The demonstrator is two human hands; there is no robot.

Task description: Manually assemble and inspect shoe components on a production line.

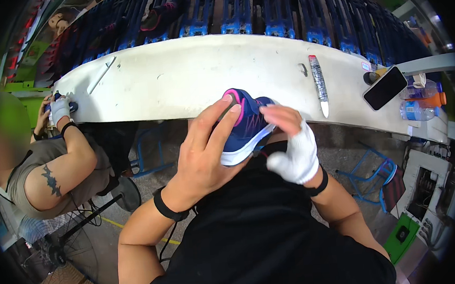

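Navy-pink sneaker (248,125), near table (181,76) edge: my left hand (204,154) clasps it; my gloved right hand (291,148), fingers bare, touches it loosely.

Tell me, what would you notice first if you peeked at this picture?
First, the navy and pink shoe in the middle, held at the near edge of the long white table. The bare left hand wraps around it, while the right hand, in a white glove with bare fingertips, touches its side. To the right on the table lie a black phone and a slim tube.
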